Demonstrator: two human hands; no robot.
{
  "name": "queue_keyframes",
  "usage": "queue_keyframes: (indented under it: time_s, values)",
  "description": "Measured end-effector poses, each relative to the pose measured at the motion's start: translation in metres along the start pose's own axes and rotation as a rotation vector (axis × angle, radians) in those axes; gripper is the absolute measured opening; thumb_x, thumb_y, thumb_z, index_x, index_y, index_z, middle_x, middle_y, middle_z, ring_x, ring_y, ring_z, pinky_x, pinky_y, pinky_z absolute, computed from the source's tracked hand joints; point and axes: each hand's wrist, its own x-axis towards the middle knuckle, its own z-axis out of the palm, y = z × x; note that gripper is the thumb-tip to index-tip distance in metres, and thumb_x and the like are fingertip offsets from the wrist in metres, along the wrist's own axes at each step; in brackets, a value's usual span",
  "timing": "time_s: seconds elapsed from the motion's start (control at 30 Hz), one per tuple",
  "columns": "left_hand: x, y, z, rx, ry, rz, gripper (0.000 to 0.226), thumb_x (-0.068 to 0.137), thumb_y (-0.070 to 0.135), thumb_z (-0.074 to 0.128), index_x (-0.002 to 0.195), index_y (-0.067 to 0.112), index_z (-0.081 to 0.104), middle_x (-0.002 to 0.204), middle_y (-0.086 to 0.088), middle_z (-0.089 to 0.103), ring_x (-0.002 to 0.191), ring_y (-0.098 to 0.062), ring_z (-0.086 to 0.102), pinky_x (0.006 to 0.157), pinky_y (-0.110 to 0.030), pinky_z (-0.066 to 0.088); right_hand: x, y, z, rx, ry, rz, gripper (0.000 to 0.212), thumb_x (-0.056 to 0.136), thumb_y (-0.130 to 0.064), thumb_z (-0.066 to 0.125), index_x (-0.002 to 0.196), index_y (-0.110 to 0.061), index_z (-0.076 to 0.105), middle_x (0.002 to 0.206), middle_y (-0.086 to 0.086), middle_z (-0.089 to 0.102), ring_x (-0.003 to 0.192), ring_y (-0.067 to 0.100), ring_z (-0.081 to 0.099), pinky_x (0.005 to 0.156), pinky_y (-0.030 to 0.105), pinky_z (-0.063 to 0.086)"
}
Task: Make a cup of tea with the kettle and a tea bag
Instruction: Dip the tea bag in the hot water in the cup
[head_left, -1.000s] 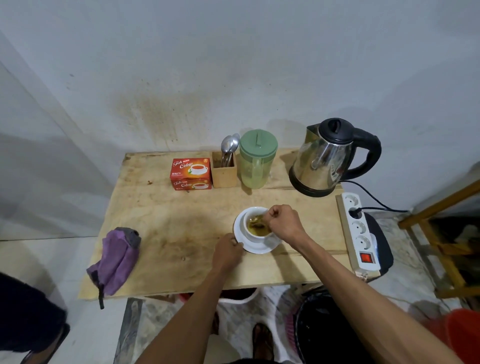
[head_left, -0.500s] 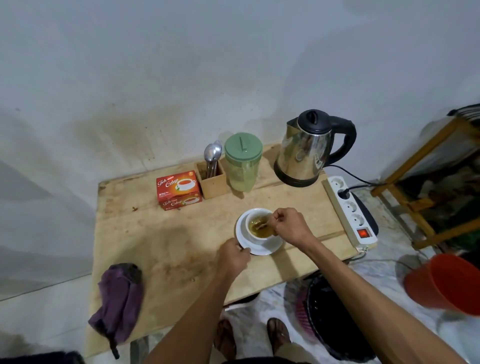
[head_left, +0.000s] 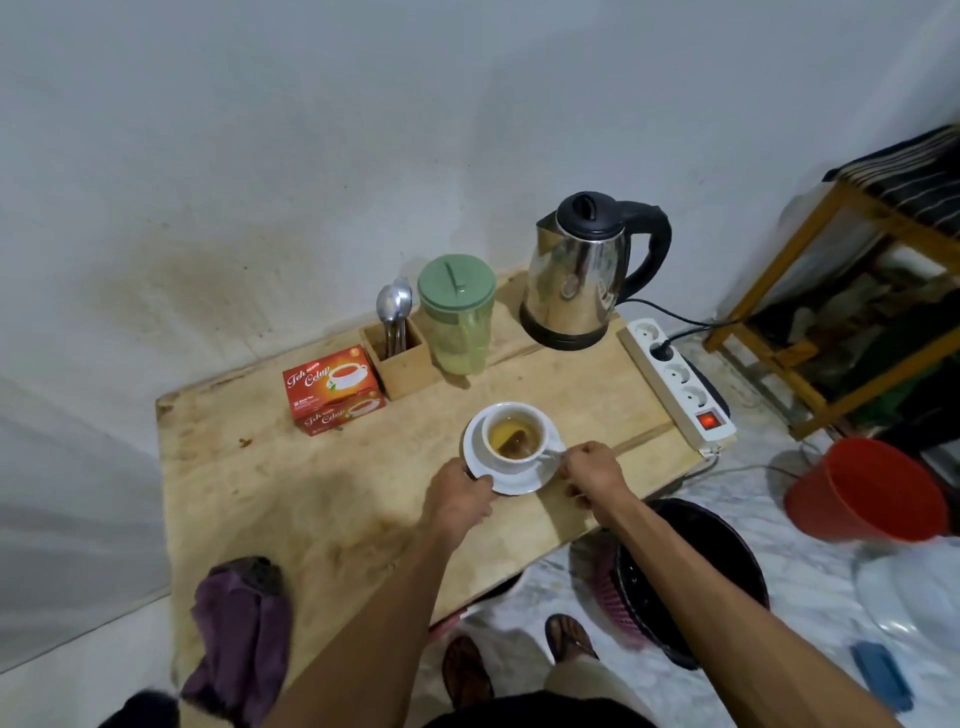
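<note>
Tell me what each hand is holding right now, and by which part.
The left hand grips the saucer by its near left rim. The right hand pinches at the cup handle side; whether handle or tea bag string cannot be told.

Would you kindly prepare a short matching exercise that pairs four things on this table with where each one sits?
Things:
1. kettle
2. tea box
3. purple cloth
4. power strip

Places:
A. near left corner of the table
B. along the right edge
C. far right, by the wall
D. left of the spoon holder

Pairs: 1-C, 2-D, 3-A, 4-B
</note>
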Motion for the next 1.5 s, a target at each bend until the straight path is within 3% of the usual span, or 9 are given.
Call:
queue_keyframes:
  time_s: [0.13,0.33,0.47,0.67,0.87,0.97,1.2,1.33,1.5]
  values:
    - [0.006,-0.001,-0.001,-0.079,-0.034,-0.022,0.021,0.09,0.017,0.058,0.11,0.016,0.052,0.086,-0.014,0.072,0.055,-0.017,0.068,0.056,-0.03,0.055,0.005,0.008,0.013,0.042,-0.052,0.102,0.013,0.085,-0.006,0.047,0.075,-0.005,0.055,0.064,0.014,0.054,0.054,0.024,0.046,0.047,0.028,0.034]
    - [0.006,0.001,-0.003,-0.259,-0.091,-0.053,0.028,0.094,0.009,0.06,0.117,0.021,0.049,0.083,-0.014,0.067,0.059,-0.021,0.065,0.057,-0.03,0.054,0.011,0.019,0.025,-0.013,0.017,0.054,0.011,0.083,-0.013,0.053,0.073,-0.011,0.059,0.072,0.014,0.057,0.064,0.024,0.048,0.058,0.033,0.039]
    - [0.009,-0.001,0.0,-0.291,-0.061,-0.03,0.029,0.089,0.002,0.061,0.116,0.011,0.056,0.079,-0.016,0.066,0.059,-0.024,0.064,0.057,-0.031,0.053,0.009,0.019,0.024,-0.048,0.057,-0.002,0.015,0.084,-0.009,0.054,0.07,-0.01,0.058,0.069,0.011,0.054,0.065,0.023,0.045,0.058,0.031,0.035]
    - [0.011,0.02,0.022,-0.236,-0.063,0.015,0.032,0.083,0.0,0.057,0.085,0.032,0.057,0.094,-0.019,0.07,0.067,-0.025,0.068,0.062,-0.031,0.056,0.017,0.025,0.004,0.028,0.126,0.043,0.015,0.085,-0.008,0.054,0.073,-0.009,0.063,0.073,0.01,0.059,0.072,0.025,0.052,0.057,0.031,0.038]
    - [0.016,0.048,0.071,-0.223,-0.162,0.009,0.028,0.083,0.001,0.059,0.089,0.029,0.061,0.093,-0.018,0.071,0.064,-0.026,0.067,0.062,-0.031,0.055,0.035,0.034,-0.045,0.071,0.219,0.104,0.019,0.084,-0.01,0.057,0.066,-0.011,0.064,0.075,0.012,0.066,0.076,0.03,0.06,0.067,0.035,0.047]
    - [0.018,0.06,0.097,-0.219,-0.201,-0.002,0.028,0.084,-0.001,0.059,0.103,0.019,0.063,0.089,-0.016,0.07,0.058,-0.023,0.066,0.059,-0.029,0.053,0.042,0.04,-0.069,0.074,0.264,0.126,0.021,0.086,-0.009,0.057,0.066,-0.012,0.064,0.079,0.013,0.067,0.08,0.029,0.061,0.072,0.036,0.05]
    - [0.02,0.074,0.131,-0.238,-0.211,-0.018,0.028,0.088,-0.004,0.059,0.103,0.019,0.059,0.083,-0.015,0.065,0.058,-0.024,0.06,0.058,-0.03,0.052,0.053,0.045,-0.098,0.055,0.277,0.146,0.016,0.086,-0.008,0.057,0.072,-0.014,0.063,0.076,0.01,0.061,0.075,0.026,0.056,0.066,0.03,0.041]
    - [0.025,0.072,0.136,-0.224,-0.214,-0.021,0.028,0.088,-0.001,0.06,0.106,0.02,0.059,0.084,-0.016,0.068,0.062,-0.025,0.063,0.064,-0.031,0.054,0.057,0.048,-0.103,0.051,0.27,0.163,0.015,0.085,-0.007,0.057,0.075,0.0,0.066,0.076,0.017,0.062,0.075,0.031,0.059,0.062,0.03,0.038]
    - [0.033,0.069,0.134,-0.161,-0.263,-0.005,0.032,0.088,0.003,0.06,0.118,0.01,0.058,0.083,-0.014,0.066,0.058,-0.021,0.063,0.06,-0.028,0.051,0.051,0.043,-0.106,0.045,0.24,0.166,0.013,0.084,-0.008,0.053,0.073,-0.008,0.061,0.076,0.01,0.06,0.07,0.026,0.054,0.06,0.03,0.039]
